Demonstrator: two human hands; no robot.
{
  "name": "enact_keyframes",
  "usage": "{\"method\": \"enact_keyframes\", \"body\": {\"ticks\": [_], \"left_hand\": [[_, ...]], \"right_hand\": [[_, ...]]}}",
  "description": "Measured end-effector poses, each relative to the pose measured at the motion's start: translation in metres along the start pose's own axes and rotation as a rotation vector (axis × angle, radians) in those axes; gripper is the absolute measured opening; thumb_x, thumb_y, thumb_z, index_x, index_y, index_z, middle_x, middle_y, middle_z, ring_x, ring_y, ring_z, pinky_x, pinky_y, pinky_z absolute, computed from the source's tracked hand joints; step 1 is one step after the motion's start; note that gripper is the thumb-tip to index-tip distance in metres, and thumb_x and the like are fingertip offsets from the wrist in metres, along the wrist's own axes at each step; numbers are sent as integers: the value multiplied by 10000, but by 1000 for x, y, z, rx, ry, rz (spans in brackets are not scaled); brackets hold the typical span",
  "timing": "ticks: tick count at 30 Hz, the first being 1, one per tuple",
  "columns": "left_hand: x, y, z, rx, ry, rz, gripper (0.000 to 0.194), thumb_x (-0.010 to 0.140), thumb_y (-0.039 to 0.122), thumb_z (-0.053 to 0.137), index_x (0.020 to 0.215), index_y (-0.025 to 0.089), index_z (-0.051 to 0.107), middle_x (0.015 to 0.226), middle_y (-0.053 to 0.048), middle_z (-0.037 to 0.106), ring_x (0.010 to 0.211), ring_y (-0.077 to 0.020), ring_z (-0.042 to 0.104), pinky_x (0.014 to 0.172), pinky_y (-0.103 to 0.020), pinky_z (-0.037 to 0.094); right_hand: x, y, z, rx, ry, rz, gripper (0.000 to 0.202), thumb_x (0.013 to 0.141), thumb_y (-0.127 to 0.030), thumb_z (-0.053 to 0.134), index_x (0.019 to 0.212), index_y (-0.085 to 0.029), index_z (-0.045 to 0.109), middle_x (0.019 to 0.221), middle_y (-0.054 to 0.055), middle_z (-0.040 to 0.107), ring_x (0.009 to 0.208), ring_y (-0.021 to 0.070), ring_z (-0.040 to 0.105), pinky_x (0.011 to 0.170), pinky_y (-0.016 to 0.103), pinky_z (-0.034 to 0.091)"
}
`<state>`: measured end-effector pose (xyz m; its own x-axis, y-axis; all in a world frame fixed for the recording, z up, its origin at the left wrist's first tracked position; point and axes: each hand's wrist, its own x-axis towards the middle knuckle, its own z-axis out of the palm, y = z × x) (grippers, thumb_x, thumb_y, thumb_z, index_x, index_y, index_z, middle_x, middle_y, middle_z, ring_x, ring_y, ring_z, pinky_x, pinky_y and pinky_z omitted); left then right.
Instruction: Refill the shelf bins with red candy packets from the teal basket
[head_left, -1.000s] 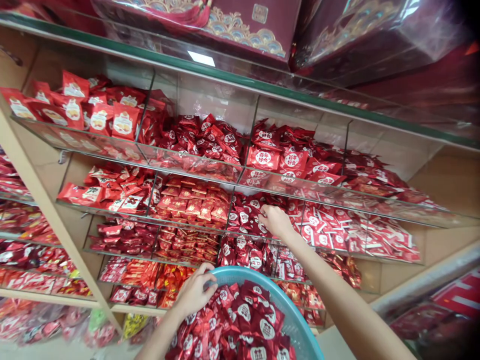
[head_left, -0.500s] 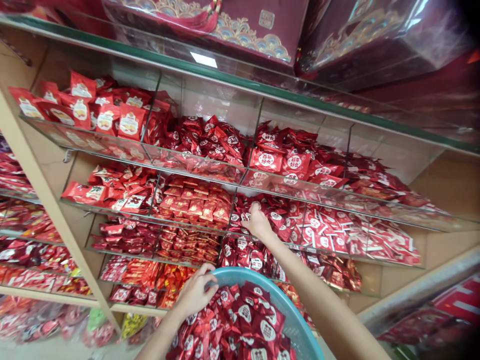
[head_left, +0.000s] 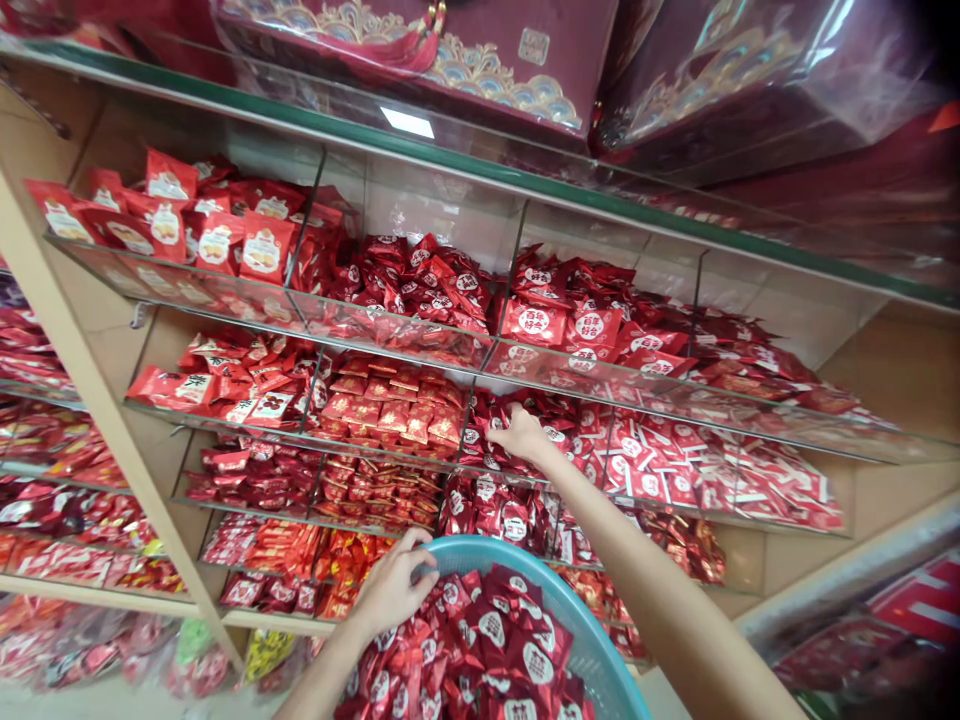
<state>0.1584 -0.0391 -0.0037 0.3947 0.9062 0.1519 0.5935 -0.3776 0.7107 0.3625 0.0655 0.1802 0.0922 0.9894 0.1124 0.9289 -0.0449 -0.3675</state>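
Low in front of me, a light-blue plastic basket [head_left: 600,620] holds many small dark-red candy packets [head_left: 480,630] with white round labels. My left hand [head_left: 397,585] is closed around the basket's far-left rim, its fingers curled over the edge. My right hand [head_left: 521,437] reaches into a middle shelf compartment, over similar dark-red packets [head_left: 487,455]. Its thumb and fingers look apart and rest against these packets; no packet shows clearly in its grasp, and some fingertips are hidden.
Clear divided trays [head_left: 397,345] of red packets fill the rack. A glass shelf [head_left: 465,145] crosses above, carrying large maroon gift boxes [head_left: 487,60]. A wooden upright [head_left: 97,430] stands at left, and bagged goods [head_left: 97,640] lie on the floor.
My right hand has shifted slightly to the right within the same compartment, its fingers now pointing more to the left. My left hand and the basket are almost unmoved.
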Motion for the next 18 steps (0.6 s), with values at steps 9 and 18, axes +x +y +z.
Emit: {"method": "enact_keyframes", "body": {"ticks": [9, 18], "left_hand": [[0, 2, -1, -16, 1, -13, 166, 776, 324, 453, 818, 238, 588, 1145, 11, 443, 870, -125, 538, 801, -255, 423], [0, 1, -1, -5, 9, 1, 177, 779, 339, 449, 811, 236, 588, 1138, 5, 453, 824, -117, 550, 783, -245, 425]], "right_hand": [[-3, -31, 15, -1, -21, 26, 637, 659, -441, 532, 1178, -144, 314, 1043, 145, 582, 926, 257, 569, 700, 321, 425], [-1, -21, 8, -219, -135, -23, 790, 615, -497, 558, 1260, -154, 257, 1028, 135, 601, 941, 290, 563, 713, 363, 414]]}}
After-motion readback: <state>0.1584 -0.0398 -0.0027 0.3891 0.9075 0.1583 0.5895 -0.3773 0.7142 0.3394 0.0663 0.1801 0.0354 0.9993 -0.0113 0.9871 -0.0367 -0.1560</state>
